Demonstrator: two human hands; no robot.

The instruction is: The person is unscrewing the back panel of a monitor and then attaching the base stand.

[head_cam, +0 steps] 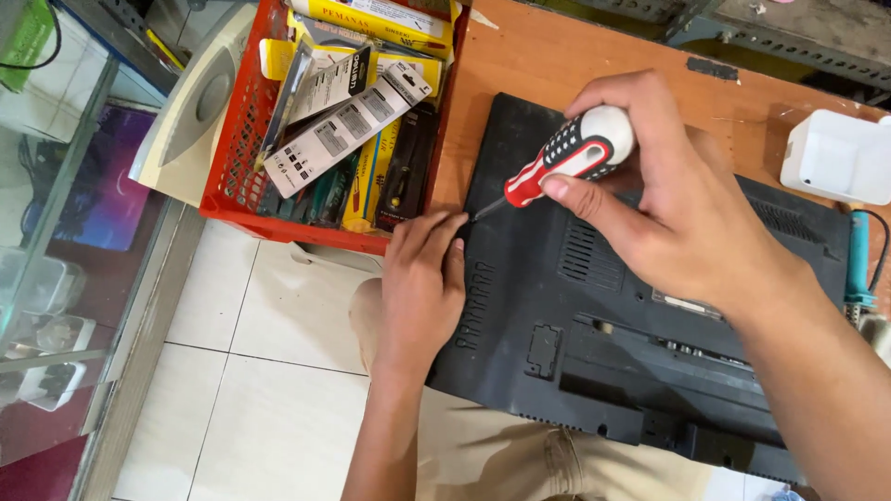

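A black laptop [594,315] lies upside down on an orange-brown table [520,65], its near edge hanging over my lap. My right hand [677,204] grips a red, white and black screwdriver [566,158], tip set down at the laptop's far left corner. My left hand [422,278] rests flat on that corner's edge, fingers beside the screwdriver tip, steadying the laptop. The screw under the tip is hidden.
A red plastic basket [237,176] with several packaged tools stands at the table's left. A white plastic box [840,153] sits at the right, a teal soldering iron [858,260] beside it. A glass display case [65,232] stands left over the white tile floor [251,371].
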